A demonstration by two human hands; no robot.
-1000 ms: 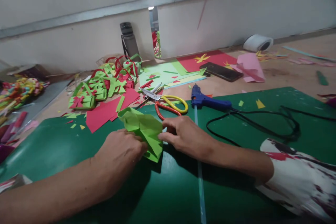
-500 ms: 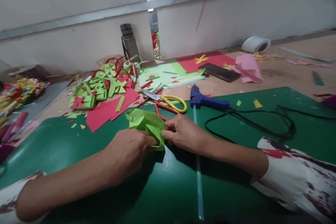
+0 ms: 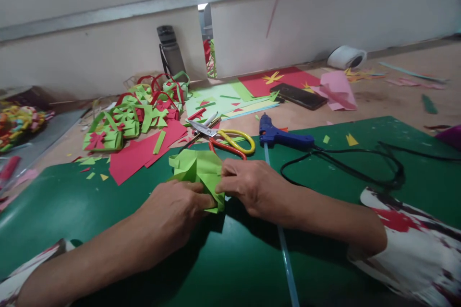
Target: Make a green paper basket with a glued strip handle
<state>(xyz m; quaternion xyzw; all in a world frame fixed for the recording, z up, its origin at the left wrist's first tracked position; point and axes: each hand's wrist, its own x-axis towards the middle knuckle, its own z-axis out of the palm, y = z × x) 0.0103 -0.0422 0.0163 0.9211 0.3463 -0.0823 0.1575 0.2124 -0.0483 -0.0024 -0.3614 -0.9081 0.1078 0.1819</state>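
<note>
A piece of folded light-green paper (image 3: pixel 194 165), creased into an open, box-like shape, is between my two hands above the green mat (image 3: pixel 154 278). My left hand (image 3: pixel 182 204) grips its near side, with the fingertips pressed into the fold. At the right edge, my right hand (image 3: pixel 248 184) pinches the paper between thumb and bent fingers. Just beyond it lie scissors (image 3: pixel 230 141) with one yellow and one red handle. A blue glue gun (image 3: pixel 284 135) rests to the right, its clear glue stick (image 3: pixel 286 254) running toward me, partly hidden by my right forearm.
Small green and red paper baskets (image 3: pixel 108 136) are heaped at the back left, by red paper sheets (image 3: pixel 139 153). A dark bottle (image 3: pixel 172 53) stands against the wall. Farther right are a phone (image 3: pixel 300 96), pink paper (image 3: pixel 336 90) and a white roll (image 3: pixel 346 57). The black cord (image 3: pixel 360 153) loops across the mat.
The green paper has tilted and shifted slightly toward me, with both hands still on it. My right hand has turned a little, and the whole view has moved slightly.
</note>
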